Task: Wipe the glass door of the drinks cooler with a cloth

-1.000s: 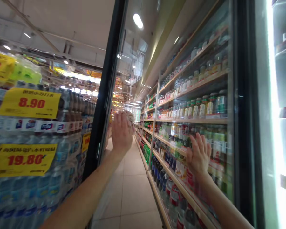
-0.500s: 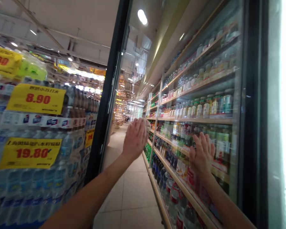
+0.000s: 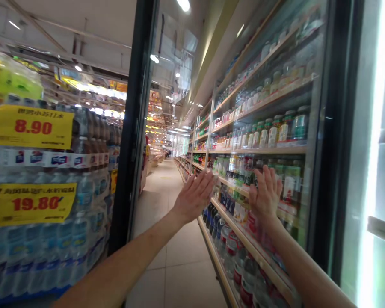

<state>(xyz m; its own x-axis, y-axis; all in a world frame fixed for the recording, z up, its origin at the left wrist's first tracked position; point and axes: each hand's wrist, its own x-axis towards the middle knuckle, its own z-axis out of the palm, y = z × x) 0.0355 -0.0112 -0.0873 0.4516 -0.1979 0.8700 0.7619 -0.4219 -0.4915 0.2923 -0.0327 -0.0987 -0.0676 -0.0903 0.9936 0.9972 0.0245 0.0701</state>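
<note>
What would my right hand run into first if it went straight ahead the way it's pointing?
Most likely the glass door pane: your right hand seems at or very near it, though any gap is hard to judge. The bottles show in or through the glass.

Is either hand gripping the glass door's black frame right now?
No, the left hand and right hand both show against the glass, between the two uprights of the black frame.
</note>
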